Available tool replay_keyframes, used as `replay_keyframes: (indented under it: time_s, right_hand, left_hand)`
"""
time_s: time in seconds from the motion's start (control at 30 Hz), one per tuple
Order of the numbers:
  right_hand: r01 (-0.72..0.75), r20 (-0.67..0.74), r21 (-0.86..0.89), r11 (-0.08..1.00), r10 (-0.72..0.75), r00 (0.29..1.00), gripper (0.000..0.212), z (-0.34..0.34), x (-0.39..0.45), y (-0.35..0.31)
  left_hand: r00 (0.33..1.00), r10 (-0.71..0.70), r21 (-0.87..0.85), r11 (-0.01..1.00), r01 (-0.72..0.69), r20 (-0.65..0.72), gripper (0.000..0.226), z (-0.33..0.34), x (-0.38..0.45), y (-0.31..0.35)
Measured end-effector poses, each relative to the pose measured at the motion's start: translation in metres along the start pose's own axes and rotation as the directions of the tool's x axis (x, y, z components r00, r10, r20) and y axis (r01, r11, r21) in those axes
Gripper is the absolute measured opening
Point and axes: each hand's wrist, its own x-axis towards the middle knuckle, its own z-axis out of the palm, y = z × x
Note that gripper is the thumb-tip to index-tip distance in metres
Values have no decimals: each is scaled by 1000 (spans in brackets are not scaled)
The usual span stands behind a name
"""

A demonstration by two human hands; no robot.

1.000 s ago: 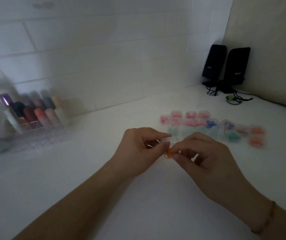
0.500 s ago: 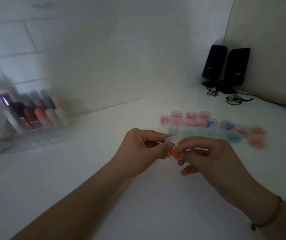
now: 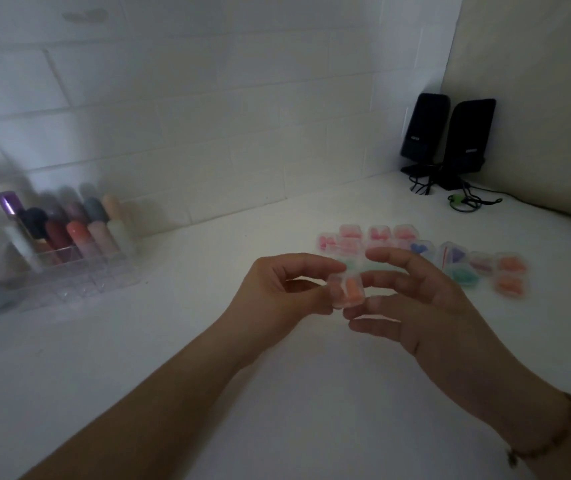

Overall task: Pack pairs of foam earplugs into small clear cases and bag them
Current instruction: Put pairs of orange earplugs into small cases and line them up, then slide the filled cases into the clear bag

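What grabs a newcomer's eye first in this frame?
Dead centre, the left hand pinches a small clear case with orange earplugs inside, while the right hand hovers beside it, fingers spread. Behind them, a blurred row of filled cases lies on the white counter. Two black speakers stand in the far right corner.

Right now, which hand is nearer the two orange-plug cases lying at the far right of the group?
Right. The right hand is just left of and nearer the camera than the orange-plug cases; the left hand is farther left, holding the clear case.
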Motion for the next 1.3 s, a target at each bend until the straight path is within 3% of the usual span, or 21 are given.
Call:
replay_keyframes:
  time_s: [0.07, 0.2, 0.4, 0.5, 0.57, 0.63, 0.73, 0.83, 0.9, 0.97, 1.0, 1.07, 1.1, 1.17, 1.2, 1.27, 1.3]
  right_hand:
    - [-4, -15, -73, 997, 3, 1000, 44, 2, 0, 0]
    - [163, -13, -237, 958, -170, 985, 40, 5, -3, 0]
    - [404, 104, -252, 880, -390, 915, 16, -3, -3, -17]
    - [480, -175, -249, 841, -526, 832, 16, -44, 2, -47]
    - [445, -398, -245, 861, -508, 764, 19, -92, 6, -63]
    - [305, -541, -325, 895, -441, 716, 22, -143, 9, -59]
    - [-192, -632, -565, 803, -271, 726, 26, -196, 14, -35]
    - [-428, -570, -714, 554, -105, 815, 28, -204, 16, -20]
    - [-486, -554, -757, 437, -36, 832, 39, -201, 18, -18]
    - [-532, -582, -749, 394, -9, 813, 52, -197, 17, -24]
    - [-520, -582, -759, 392, -49, 812, 52, -191, 16, -30]
    - [-382, -502, -818, 429, -209, 839, 29, -169, 11, -43]
    - [-289, -421, -838, 462, -211, 882, 29, -150, 9, -49]
    - [-174, -197, -882, 439, -7, 980, 54, -102, 1, -56]
    - [-109, -84, -910, 400, 80, 993, 61, -83, -2, -52]
    - [86, 114, -924, 372, 54, 992, 55, -67, -1, -34]
    - [131, 137, -905, 405, -15, 991, 41, -66, 2, -28]
  left_hand:
    - [996, 87, 47, 995, -88, 18, 23, 3, -2, -1]
    - [978, 208, 65, 976, -209, 24, 26, 8, -5, -3]
    - [907, 422, 17, 907, -422, -9, 32, 8, -4, -2]
    - [902, 420, 368, 858, -357, -104, 38, -3, 4, -15]
    - [928, 373, 637, 722, -269, -30, 47, -11, 9, -25]
    - [955, 279, 726, 637, -260, 98, 56, -16, 11, -34]
    - [957, 190, 749, 596, -291, 220, 58, -15, 13, -39]
    - [944, 257, 704, 630, -327, 209, 47, -13, 13, -38]
    - [954, 299, 656, 716, -240, 22, 38, -12, 14, -34]
    - [951, 234, 626, 778, -59, -201, 31, -10, 16, -27]
    - [954, 181, 630, 776, 11, -240, 30, -8, 18, -24]
    - [975, 100, 668, 742, 61, -200, 28, -4, 20, -21]
    - [983, 80, 674, 737, 54, -166, 27, -1, 19, -21]
    - [992, 71, 614, 789, 7, -102, 22, 4, 15, -19]
    - [994, 71, 555, 832, -13, -83, 20, 6, 13, -19]
    - [993, 57, 413, 911, -9, -105, 22, 8, 8, -18]
    - [989, 59, 351, 936, -8, -134, 22, 8, 6, -15]
